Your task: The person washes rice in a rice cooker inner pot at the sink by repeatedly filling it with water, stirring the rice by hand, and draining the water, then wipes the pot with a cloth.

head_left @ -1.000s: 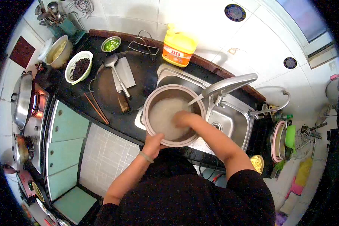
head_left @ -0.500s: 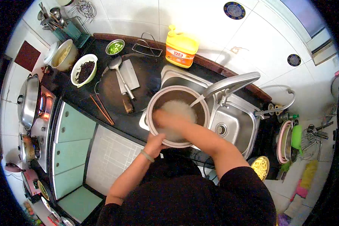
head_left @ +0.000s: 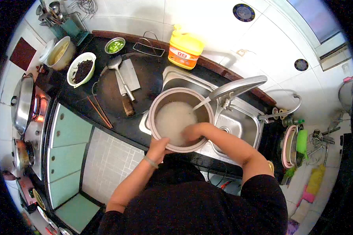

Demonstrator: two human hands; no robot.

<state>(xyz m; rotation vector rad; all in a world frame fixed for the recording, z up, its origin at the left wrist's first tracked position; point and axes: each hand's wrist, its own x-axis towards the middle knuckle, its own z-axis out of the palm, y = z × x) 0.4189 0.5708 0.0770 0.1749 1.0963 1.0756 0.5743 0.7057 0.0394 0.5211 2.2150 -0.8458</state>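
A round inner pot [head_left: 153,117] with a pale rim sits over the left sink basin, and whitish, cloudy water [head_left: 175,117] fills its lower part. My left hand [head_left: 159,149] grips the pot's near-left rim, thumb over the edge. Inside the pot, my right hand [head_left: 193,133] dips into the water near the right wall; its fingers are blurred and partly hidden. Water runs from the faucet [head_left: 235,88] into the pot. Grains under the cloudy surface cannot be made out clearly.
Left of the sink, a cleaver [head_left: 130,74] and a metal spatula [head_left: 119,70] lie on a round board [head_left: 147,78]. Chopsticks [head_left: 100,113] rest nearby. A yellow detergent jug [head_left: 185,49] stands behind the sink. A lidded wok [head_left: 24,103] sits over a lit burner.
My right hand has swept from the pot's left side to its near-right side through the water. My left hand keeps its hold on the rim. The whole view has shifted slightly.
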